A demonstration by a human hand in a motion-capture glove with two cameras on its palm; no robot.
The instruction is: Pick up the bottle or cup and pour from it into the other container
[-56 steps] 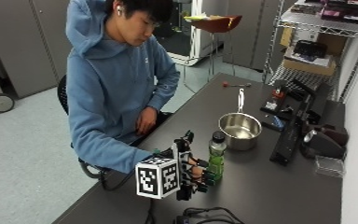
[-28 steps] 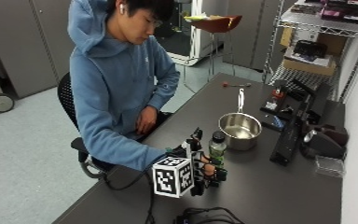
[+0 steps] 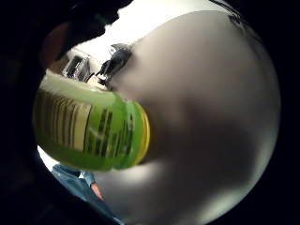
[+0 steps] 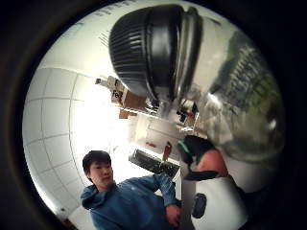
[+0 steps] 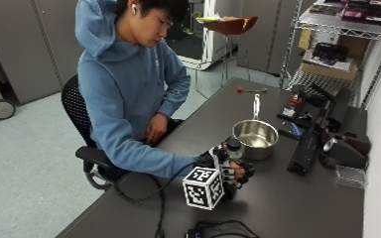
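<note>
A green bottle (image 5: 232,148) with a black cap stands upright on the dark table (image 5: 296,208), right beside a steel saucepan (image 5: 255,139). My gloved right hand (image 5: 235,172) grips the bottle's lower body with fingers curled round it. In the little finger side palm view the bottle's green labelled base (image 3: 89,126) fills the space close to the palm, with the grey table (image 3: 206,122) beyond. The thumb side palm view looks up at the black cap (image 4: 153,48) and clear shoulder (image 4: 240,96). The saucepan's handle (image 5: 256,105) points away from the person, and the pan looks empty.
Dark equipment (image 5: 307,144) and a clear plastic box (image 5: 350,176) line the wall side of the table. A small red-tipped tool (image 5: 250,90) lies at the far end. A wire shelf (image 5: 336,29) stands behind. Cables (image 5: 217,230) sit at the near edge. The bare hand (image 5: 155,129) rests in the lap.
My gloved hand has slid toward the saucepan and closed its fingers round the bottle. Bottle and saucepan stay in the same spots.
</note>
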